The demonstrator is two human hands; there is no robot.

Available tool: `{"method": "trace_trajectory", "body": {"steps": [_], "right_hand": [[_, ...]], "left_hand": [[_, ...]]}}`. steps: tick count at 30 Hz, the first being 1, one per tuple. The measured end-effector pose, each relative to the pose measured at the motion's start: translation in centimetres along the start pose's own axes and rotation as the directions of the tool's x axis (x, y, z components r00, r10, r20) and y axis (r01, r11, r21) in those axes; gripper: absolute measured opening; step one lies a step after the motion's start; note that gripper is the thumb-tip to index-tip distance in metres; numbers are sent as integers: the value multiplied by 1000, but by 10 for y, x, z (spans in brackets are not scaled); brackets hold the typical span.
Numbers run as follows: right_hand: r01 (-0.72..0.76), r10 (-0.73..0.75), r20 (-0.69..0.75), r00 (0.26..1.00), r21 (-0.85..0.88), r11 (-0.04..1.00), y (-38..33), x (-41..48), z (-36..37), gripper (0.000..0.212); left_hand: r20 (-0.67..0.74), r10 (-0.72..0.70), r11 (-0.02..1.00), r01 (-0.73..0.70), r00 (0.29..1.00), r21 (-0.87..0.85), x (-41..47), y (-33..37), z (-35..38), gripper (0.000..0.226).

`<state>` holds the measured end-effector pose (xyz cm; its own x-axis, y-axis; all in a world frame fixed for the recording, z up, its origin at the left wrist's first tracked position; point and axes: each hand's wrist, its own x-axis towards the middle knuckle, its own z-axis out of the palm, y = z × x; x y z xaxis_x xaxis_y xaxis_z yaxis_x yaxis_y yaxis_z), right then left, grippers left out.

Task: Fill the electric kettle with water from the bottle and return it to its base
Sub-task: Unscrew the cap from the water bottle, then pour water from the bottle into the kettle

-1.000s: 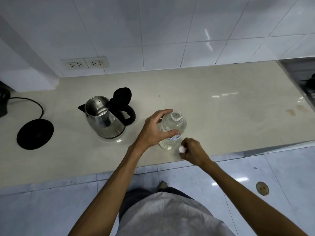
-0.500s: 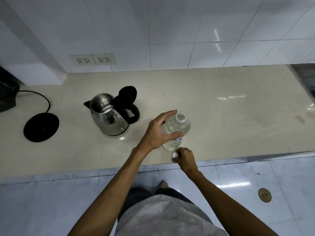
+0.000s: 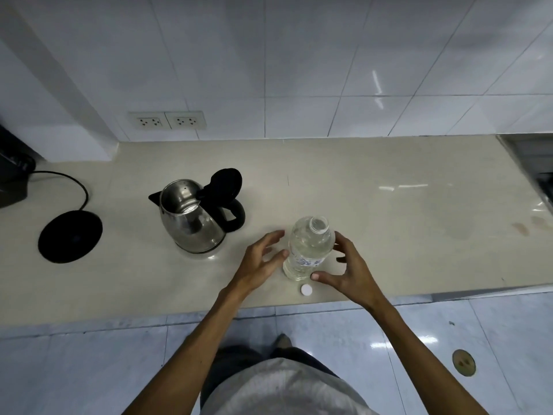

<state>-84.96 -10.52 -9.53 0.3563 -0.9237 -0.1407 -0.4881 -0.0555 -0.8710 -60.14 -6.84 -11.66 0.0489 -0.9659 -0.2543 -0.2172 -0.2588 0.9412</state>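
A clear plastic water bottle [image 3: 309,248] stands upright and uncapped on the beige counter [image 3: 389,223]. Its white cap [image 3: 306,290] lies on the counter just in front of it. My left hand [image 3: 263,262] hovers at the bottle's left with fingers spread, its thumb close to the bottle side. My right hand [image 3: 347,269] curves around the bottle's right side with fingers apart; no firm grip shows. The steel electric kettle [image 3: 194,217], its black lid flipped up, stands left of the bottle. Its round black base [image 3: 70,236] lies further left, apart from the kettle.
A black cord runs from the base to a dark appliance [image 3: 12,181] at the far left edge. Two wall sockets [image 3: 167,120] sit on the tiled wall behind. A sink edge [image 3: 535,166] shows at the far right. The counter's front edge runs just below my hands.
My left hand has let go of the bottle and opened. My right hand has set the cap down on the counter and moved up around the bottle's right side.
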Motion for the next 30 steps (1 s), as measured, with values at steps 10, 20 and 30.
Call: {"method": "trace_trajectory", "body": {"steps": [10,20,30], "right_hand": [[39,-30,-100,995,84,996,-36,17,20,95],[36,-36,-104,994,-1,999,-76,20,47,90],[80,-69,-101,993,110,991,-176,22,149,84]], "left_hand": [[211,-66,992,40,975,123,28,-30,21,79],[82,36,990,-46,996,130,13,-39,-19,61],[144,199,961,-222,969,162,-44,-44,-171,80]]}}
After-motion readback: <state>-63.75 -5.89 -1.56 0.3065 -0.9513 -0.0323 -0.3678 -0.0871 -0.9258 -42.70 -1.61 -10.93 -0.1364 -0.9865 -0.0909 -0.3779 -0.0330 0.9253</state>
